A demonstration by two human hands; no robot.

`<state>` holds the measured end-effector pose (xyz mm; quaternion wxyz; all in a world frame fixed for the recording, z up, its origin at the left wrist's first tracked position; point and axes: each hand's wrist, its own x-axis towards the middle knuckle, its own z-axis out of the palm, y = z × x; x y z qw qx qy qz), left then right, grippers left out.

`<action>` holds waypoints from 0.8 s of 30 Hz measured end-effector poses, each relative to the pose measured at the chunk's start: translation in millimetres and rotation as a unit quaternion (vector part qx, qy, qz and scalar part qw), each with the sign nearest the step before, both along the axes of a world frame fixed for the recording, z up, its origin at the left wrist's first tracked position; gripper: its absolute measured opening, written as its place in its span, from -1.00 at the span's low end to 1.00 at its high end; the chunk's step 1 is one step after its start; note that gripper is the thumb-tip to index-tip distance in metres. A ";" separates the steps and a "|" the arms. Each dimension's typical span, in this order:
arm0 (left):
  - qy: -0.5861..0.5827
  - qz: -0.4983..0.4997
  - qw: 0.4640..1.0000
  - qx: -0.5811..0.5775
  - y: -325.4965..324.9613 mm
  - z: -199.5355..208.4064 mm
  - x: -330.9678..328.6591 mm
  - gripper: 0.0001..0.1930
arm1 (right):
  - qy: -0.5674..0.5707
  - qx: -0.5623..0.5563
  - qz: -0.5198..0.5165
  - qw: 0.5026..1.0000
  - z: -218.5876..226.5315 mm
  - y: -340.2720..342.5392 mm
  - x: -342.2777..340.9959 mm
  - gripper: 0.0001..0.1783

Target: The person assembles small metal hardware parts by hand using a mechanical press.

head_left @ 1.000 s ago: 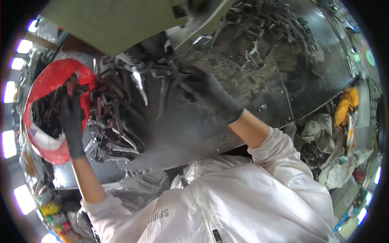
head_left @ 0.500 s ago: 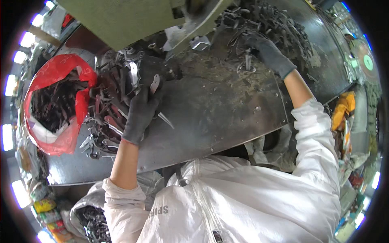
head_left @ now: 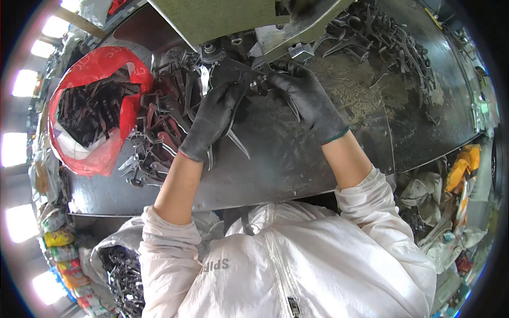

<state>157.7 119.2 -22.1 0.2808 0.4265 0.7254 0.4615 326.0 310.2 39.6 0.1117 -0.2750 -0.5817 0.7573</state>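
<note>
Far left, upper-mid frame: red bag (head_left: pixel 90 114) w/ white lining, open, full of dark metal pcs. Just right of it, a heap of metal parts (head_left: pixel 159 132) lies on the dark steel table (head_left: pixel 297 164), some pcs touching the bag's edge.

Centre-left: left hand (head_left: pixel 212 122), dark glove, forearm coming up from lower frame. Fingers curled partway around a long pointed metal piece (head_left: pixel 236 140); its shiny tips stick out down-right below the palm. Grip looks closed on it, tho exact contact under the glove is hidden.

Centre, upper: right hand (head_left: pixel 307 98), also dark glove w/ green cuff edge. Fingertips pinched together at the piece's upper end, right under the green machine (head_left: pixel 238 18) that overhangs the top of frame. The 2 hands nearly meet there.

Upper right: more loose metal parts (head_left: pixel 392 42) scattered on the table, well apart from both hands. Lower centre: white jacket.
</note>
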 end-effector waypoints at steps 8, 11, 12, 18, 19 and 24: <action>-0.044 0.060 0.997 -0.036 16.9 18.0 3.7 -0.52 | 0.033 0.041 0.022 0.998 -11.7 -5.4 -13.0 -0.69; 0.000 0.044 0.999 -0.014 27.2 34.1 3.9 -0.55 | 0.070 0.060 0.028 0.995 -11.5 -7.3 -13.5 -0.76; 0.036 0.026 0.999 -0.005 30.8 40.8 5.3 -0.57 | 0.091 0.061 0.027 0.994 -10.9 -8.6 -13.1 -0.82; -0.049 0.008 0.998 -0.034 24.7 55.9 1.3 -0.65 | 0.054 0.014 0.002 0.998 -6.4 -23.0 -20.0 -0.80; -0.049 0.013 0.998 -0.034 25.1 58.5 3.8 -0.65 | 0.054 0.013 0.006 0.998 -8.0 -22.3 -18.0 -0.80; -0.004 0.000 1.000 0.031 27.8 54.6 -1.7 -0.67 | 0.073 -0.034 0.041 0.996 -16.0 -17.4 -18.5 -0.54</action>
